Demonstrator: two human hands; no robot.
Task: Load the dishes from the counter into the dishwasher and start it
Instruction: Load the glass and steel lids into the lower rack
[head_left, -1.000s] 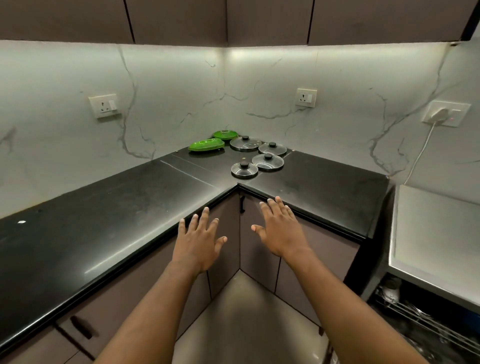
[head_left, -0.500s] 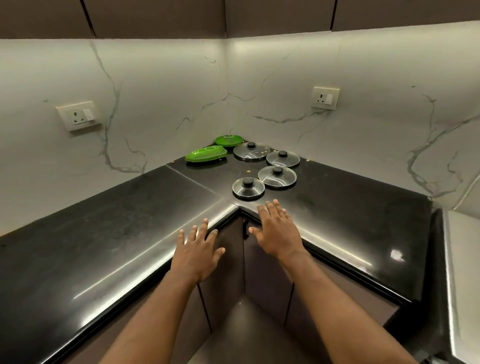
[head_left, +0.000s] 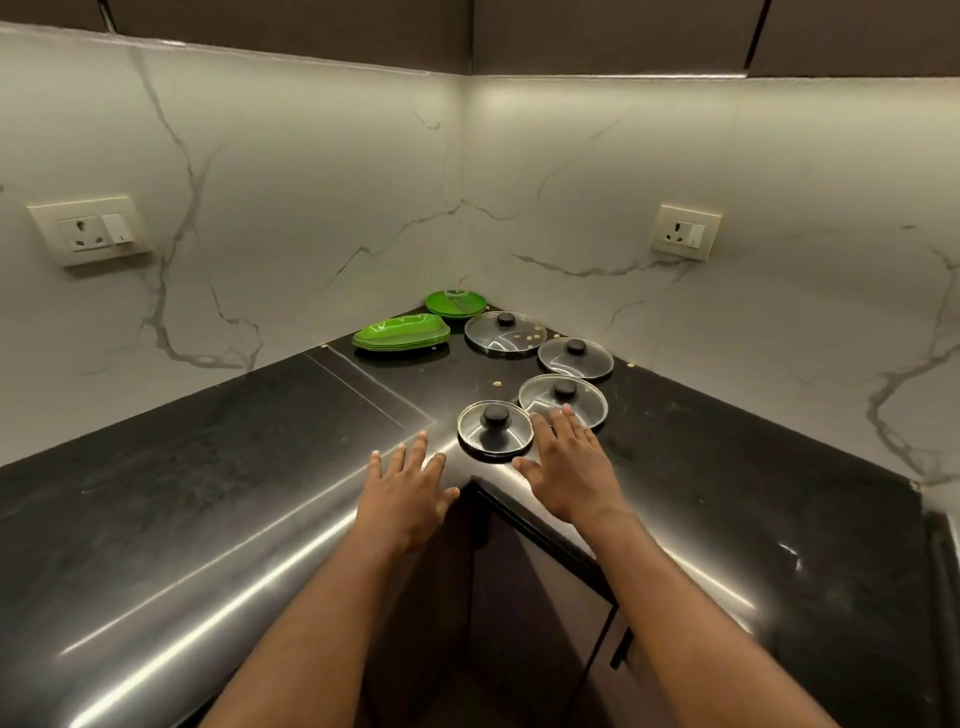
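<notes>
Several glass pot lids with black knobs lie in the corner of the black counter (head_left: 208, 493): the nearest small lid (head_left: 494, 430), a larger lid (head_left: 563, 399) behind it, and two more lids (head_left: 575, 357) (head_left: 505, 331) farther back. A stack of green leaf-shaped plates (head_left: 401, 332) and a round green plate (head_left: 456, 303) sit by the wall. My left hand (head_left: 408, 496) hovers open, fingers spread, left of the nearest lid. My right hand (head_left: 569, 467) is open too, its fingertips at the edges of the two nearest lids. The dishwasher is out of view.
Marble walls meet behind the dishes, with a socket (head_left: 88, 231) on the left wall and a socket (head_left: 685, 231) on the right. Crumbs dot the counter near the lids. Dark cabinet doors (head_left: 524, 613) stand below the counter's inner corner.
The view has swung left and closer to the corner, dropping the dishwasher from sight. Both hands have reached forward over the counter edge, and the right now arrives at the nearest lids.
</notes>
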